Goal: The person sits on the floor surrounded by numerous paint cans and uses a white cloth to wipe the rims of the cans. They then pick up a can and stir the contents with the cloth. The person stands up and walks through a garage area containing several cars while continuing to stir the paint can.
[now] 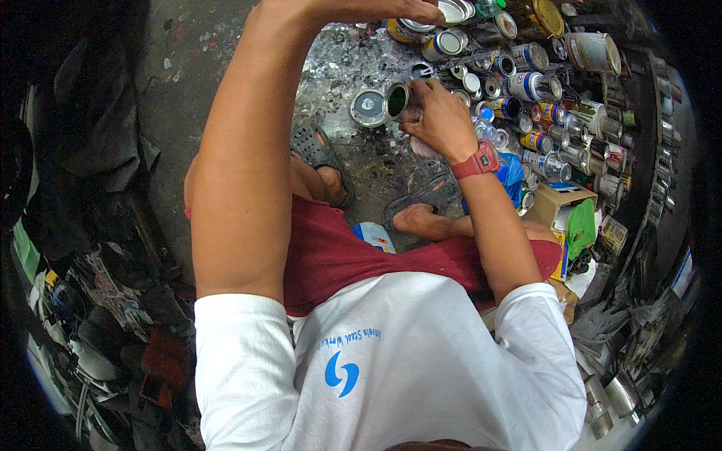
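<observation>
While the floor [192,83] is carrying a crowd of cans [534,85], the right hand [440,120] is holding a tilted, open can [396,101] in its fingers, just beside a grey-topped tin [368,108]. The left hand [410,9] is reaching to a pale round container [456,9] — whether its fingers are gripping, I cannot tell. Handling the open can seems the step in hand — the next move is probably calling for a steady tilt.

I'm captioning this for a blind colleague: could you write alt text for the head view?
A person's right hand holds a tilted open container over a stained floor. The left hand, partly cut off by the upper edge, is beside a silvery round container; many cans crowd the right side.
</observation>
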{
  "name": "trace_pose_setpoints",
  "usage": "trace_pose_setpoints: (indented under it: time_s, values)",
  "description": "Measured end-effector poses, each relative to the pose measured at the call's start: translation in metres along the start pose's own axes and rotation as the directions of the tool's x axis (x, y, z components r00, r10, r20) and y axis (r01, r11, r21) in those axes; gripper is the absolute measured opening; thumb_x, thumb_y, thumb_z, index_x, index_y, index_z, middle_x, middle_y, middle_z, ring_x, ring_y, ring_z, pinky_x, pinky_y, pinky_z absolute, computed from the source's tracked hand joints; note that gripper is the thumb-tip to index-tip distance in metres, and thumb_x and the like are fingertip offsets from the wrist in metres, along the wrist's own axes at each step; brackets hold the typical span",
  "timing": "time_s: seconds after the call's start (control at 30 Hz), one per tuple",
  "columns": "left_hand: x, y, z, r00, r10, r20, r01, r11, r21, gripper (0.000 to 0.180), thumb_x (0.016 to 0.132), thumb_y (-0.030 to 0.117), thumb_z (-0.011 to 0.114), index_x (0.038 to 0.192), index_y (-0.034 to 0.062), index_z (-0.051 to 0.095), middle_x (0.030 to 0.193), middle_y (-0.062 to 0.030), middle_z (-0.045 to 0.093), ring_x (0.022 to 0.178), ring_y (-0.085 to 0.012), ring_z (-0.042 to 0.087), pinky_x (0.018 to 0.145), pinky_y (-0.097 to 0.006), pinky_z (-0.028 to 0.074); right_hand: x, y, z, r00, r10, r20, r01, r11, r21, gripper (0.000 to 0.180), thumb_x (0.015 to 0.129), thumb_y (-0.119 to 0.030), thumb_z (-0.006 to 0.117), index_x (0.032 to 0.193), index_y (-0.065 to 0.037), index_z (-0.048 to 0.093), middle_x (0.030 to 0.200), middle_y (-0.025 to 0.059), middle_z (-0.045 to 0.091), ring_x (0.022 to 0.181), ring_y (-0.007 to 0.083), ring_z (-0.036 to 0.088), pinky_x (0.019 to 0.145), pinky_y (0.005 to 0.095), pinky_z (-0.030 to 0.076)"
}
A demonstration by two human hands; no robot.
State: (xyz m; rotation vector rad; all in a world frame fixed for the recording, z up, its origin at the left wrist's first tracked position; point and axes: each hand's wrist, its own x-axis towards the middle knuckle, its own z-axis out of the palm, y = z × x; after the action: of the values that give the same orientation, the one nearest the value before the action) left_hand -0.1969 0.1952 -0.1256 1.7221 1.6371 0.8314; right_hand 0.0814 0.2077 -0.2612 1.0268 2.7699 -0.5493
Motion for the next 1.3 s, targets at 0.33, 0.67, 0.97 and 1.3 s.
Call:
trace_pose_setpoints:
  time_s: [0.33, 0.67, 0.97, 1.3]
  values:
    - [-0.004, 0.006, -0.003, 1.000, -0.012, -0.009, 0.012, 1.000, 0.002, 0.038, 0.080, 0.034, 0.091, 0.097, 0.0016, 0.084, 0.101, -0.0178, 0.082, 0.098, -0.0282, 0.077, 0.093, -0.041, 0.058, 0.005, 0.005, 0.005, 0.997, -0.038, -0.075, 0.042, 0.998, 0.053, 0.059, 0.075, -0.026, 0.090, 0.125, -0.005, 0.067, 0.117, 0.0220, 0.070, 0.099, 0.0472, 0.073, 0.087, 0.0553, 0.061]
    - [-0.001, -0.002, 0.001, 1.000, 0.001, 0.005, 0.000, 1.000, -0.007, 0.039, 0.079, 0.035, 0.091, 0.097, 0.0015, 0.084, 0.103, -0.0171, 0.083, 0.101, -0.0279, 0.078, 0.094, -0.041, 0.059, -0.003, 0.009, 0.006, 0.999, 0.024, -0.024, -0.023, 0.999, 0.047, 0.070, 0.074, -0.026, 0.090, 0.135, -0.004, 0.066, 0.121, 0.0227, 0.070, 0.103, 0.0478, 0.073, 0.089, 0.0557, 0.061]
    - [0.002, -0.003, 0.003, 1.000, 0.004, 0.007, -0.004, 1.000, 0.005, 0.039, 0.079, 0.035, 0.092, 0.096, 0.0015, 0.083, 0.103, -0.0167, 0.083, 0.100, -0.0279, 0.078, 0.093, -0.041, 0.059, -0.003, 0.010, 0.003, 1.000, 0.031, -0.007, -0.031, 1.000, 0.008, 0.068, 0.075, -0.025, 0.089, 0.136, -0.005, 0.065, 0.122, 0.0228, 0.070, 0.102, 0.0477, 0.074, 0.088, 0.0562, 0.061]
    - [0.001, -0.008, 0.007, 0.998, 0.065, -0.012, -0.065, 0.998, -0.017, 0.035, 0.078, 0.030, 0.092, 0.095, 0.0009, 0.083, 0.105, -0.0170, 0.083, 0.101, -0.0286, 0.078, 0.094, -0.042, 0.059, -0.004, 0.022, 0.010, 0.994, 0.105, -0.008, -0.096, 0.936, 0.340, 0.077, 0.074, -0.028, 0.093, 0.141, -0.005, 0.065, 0.129, 0.0215, 0.075, 0.119, 0.0389, 0.074, 0.102, 0.0456, 0.059]
